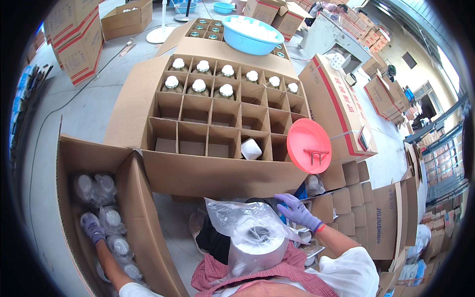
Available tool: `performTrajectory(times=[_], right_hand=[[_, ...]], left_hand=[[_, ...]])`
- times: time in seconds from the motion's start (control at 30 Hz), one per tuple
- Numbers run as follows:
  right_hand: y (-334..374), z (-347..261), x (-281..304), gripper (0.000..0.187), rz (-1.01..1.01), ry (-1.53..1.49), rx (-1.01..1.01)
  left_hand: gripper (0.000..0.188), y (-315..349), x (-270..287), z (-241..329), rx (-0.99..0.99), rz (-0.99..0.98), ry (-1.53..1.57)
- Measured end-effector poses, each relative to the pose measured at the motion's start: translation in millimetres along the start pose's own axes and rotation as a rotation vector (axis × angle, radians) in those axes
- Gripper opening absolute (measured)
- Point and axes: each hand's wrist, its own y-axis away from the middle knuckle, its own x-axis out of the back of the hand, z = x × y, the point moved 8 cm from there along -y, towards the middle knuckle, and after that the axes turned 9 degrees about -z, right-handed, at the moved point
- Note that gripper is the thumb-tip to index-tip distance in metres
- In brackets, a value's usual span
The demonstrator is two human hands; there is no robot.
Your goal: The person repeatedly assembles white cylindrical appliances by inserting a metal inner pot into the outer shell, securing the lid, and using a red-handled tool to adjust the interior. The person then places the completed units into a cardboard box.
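Observation:
My left hand [92, 227], in a light purple glove, reaches down inside the open cardboard box [141, 208] at lower left. Its fingers curl among several plastic-wrapped items with round pale tops [111, 218]; what they grip is hidden. In a matching glove, my right hand [298, 212] has its fingers stretched apart, close to the loose edge of clear film. On my lap stands a large roll of clear plastic film [257, 237]. Ahead, a divided carton [217, 173] holds several white-capped bottles [198, 86] in its back rows and a white piece [251, 148] in a front compartment.
A red dish [309, 141] with a metal tool [316, 156] rests on the carton's right corner. Behind stands a blue basin [252, 35] of white pieces. Folded cardboard dividers [346, 198] lie at right, beside a closed carton [336, 104]. A person [326, 9] bends far off.

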Motion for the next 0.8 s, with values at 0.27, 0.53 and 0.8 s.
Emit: performTrajectory(times=[0.27, 0.53, 0.8], right_hand=[[-65, -97, 34, 0.042, 0.14, -0.116, 0.277], [-63, -247, 75, 0.094, -0.014, -0.771, 0.574], [59, -50, 125, 0.112, 0.469, -0.776, 0.162]], left_hand=[[0.057, 112, 83, 111, -0.085, 0.19, 2.358], [0.066, 440, 353, 347, -1.05, 0.162, 1.897], [0.079, 502, 165, 317, -0.881, -0.186, 1.513]])
